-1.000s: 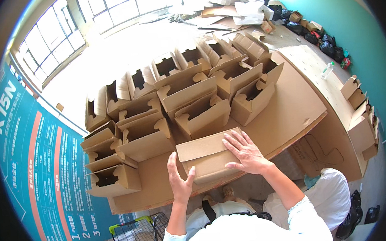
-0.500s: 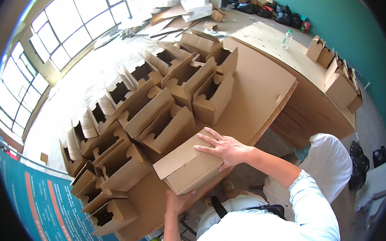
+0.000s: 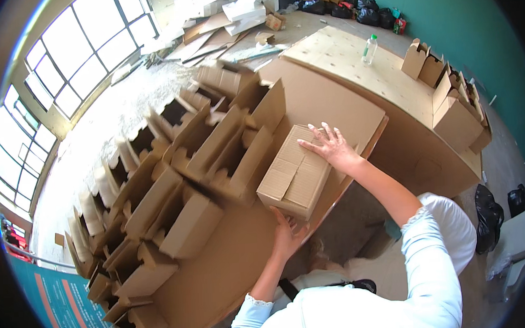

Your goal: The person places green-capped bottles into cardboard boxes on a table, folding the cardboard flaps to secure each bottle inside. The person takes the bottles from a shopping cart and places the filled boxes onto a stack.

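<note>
A closed cardboard box (image 3: 294,173) sits on the bench (image 3: 342,103) between the hands, the right hand (image 3: 331,145) on its far top and the left hand (image 3: 287,234) at its near side, with rows of open boxes (image 3: 174,186) to their left and a bottle (image 3: 369,50) beyond the right hand.

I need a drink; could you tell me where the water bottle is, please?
In the head view, the clear plastic bottle stands upper right on the plywood table, left of the small cardboard boxes.

In front of you the plywood table (image 3: 340,56) carries a big cardboard sheet (image 3: 324,101). On that sheet, rows of open cardboard boxes (image 3: 174,186) crowd the left, one closed box (image 3: 295,171) sits near the edge, and a plastic bottle (image 3: 369,49) stands on the bare wood.
</note>
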Demonstrator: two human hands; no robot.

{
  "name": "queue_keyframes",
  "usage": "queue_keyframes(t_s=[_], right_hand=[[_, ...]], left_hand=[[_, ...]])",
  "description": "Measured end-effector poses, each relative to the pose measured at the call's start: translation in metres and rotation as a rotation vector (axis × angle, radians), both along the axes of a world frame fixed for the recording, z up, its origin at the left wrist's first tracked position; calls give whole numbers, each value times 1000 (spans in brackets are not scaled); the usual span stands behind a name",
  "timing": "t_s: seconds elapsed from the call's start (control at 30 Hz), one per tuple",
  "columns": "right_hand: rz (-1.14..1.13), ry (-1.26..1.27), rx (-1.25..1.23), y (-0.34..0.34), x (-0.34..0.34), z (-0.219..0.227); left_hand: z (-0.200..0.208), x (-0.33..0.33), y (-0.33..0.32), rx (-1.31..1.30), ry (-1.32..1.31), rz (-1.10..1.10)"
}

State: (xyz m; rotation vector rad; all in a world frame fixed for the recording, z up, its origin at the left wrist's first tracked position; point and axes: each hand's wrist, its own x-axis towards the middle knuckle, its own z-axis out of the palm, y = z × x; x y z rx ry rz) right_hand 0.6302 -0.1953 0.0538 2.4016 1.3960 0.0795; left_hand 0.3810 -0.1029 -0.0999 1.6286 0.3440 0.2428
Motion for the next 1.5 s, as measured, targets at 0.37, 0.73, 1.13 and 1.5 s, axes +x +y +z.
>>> queue_keyframes(t_s=[0.37,0.73,1.13,1.5], right_hand=[[-433,102,518,100,204,-47],[-548,-699,1086,-368,428,-39],[-1270,-119,344,-539,369,15],[-740,-251,1008,-601,314,-13]], left_hand=[[-12,220,48,-154,9,190],[-45,186,59,105,188,109],[-17,157,10,891,252,-9],[10,121,0,652,167,80]])
